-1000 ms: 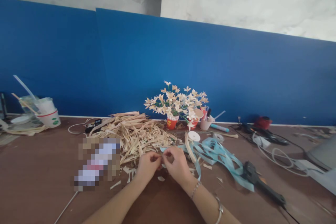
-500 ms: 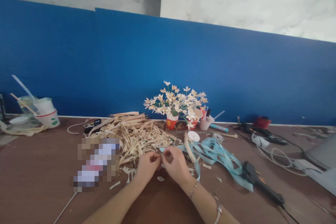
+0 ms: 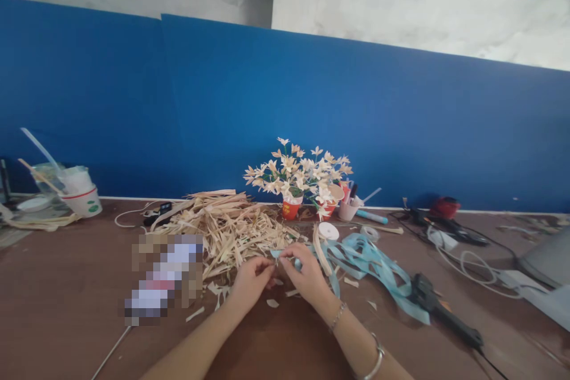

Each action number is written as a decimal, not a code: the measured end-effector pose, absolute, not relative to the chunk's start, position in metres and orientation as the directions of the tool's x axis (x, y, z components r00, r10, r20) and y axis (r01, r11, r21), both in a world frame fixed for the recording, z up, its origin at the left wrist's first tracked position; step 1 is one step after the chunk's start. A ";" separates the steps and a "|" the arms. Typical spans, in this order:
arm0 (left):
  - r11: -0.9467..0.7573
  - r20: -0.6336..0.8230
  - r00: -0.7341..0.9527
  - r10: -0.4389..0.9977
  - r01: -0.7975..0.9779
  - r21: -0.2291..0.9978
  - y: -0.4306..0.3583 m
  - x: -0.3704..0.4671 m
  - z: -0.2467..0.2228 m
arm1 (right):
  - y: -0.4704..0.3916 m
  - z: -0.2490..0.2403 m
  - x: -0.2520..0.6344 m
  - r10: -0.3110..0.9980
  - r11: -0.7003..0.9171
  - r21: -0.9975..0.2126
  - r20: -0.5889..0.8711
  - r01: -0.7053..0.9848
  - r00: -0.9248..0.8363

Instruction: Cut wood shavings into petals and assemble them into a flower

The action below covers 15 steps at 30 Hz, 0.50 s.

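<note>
My left hand (image 3: 253, 282) and my right hand (image 3: 306, 273) meet over the near middle of the brown table, fingertips pinched close together. Whatever lies between them is too small to make out. Just beyond is a heap of dry, pale husk strips (image 3: 240, 222). Light blue ribbon (image 3: 365, 258) lies in loose loops to the right of my right hand, one end running behind the fingers. Small pale scraps (image 3: 272, 303) are scattered below and around both hands.
Pots of pale handmade flowers (image 3: 292, 208) stand by the blue partition (image 3: 267, 95). A black-handled tool (image 3: 445, 312) with a cord lies at right, near cables (image 3: 472, 270). At left are a blurred-out object with a cable (image 3: 111, 351) and a white cup (image 3: 82, 199).
My right hand has shifted slightly up and its fingers have straightened a little, drawing back from the left fingertips. The left hand stays almost in place.
</note>
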<state>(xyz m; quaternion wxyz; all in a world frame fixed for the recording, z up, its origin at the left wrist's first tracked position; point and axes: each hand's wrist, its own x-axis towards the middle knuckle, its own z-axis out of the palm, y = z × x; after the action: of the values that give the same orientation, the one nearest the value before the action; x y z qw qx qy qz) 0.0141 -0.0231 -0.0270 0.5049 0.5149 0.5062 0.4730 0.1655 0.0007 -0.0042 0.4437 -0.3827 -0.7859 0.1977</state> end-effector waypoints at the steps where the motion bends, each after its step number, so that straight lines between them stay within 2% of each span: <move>1: 0.026 -0.027 0.034 0.999 0.019 0.999 -0.023 0.014 -0.027 | 0.001 -0.004 0.165 0.780 0.625 -0.657 0.544 0.420 -0.309; 6: 0.031 -0.031 -0.001 1.000 -0.063 0.998 -0.024 0.014 -0.025 | 0.001 -0.004 0.165 0.793 0.609 -0.682 0.529 0.406 -0.301; 15: 0.012 -0.012 0.019 1.000 -0.013 1.000 -0.025 0.014 -0.022 | 0.000 -0.003 0.164 0.804 0.595 -0.674 0.500 0.438 -0.322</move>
<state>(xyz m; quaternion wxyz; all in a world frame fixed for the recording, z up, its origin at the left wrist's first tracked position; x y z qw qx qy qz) 0.0138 -0.0250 -0.0218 0.5109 0.4984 0.4950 0.4955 0.1640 -0.0001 -0.0029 0.4269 -0.3959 -0.7844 0.2139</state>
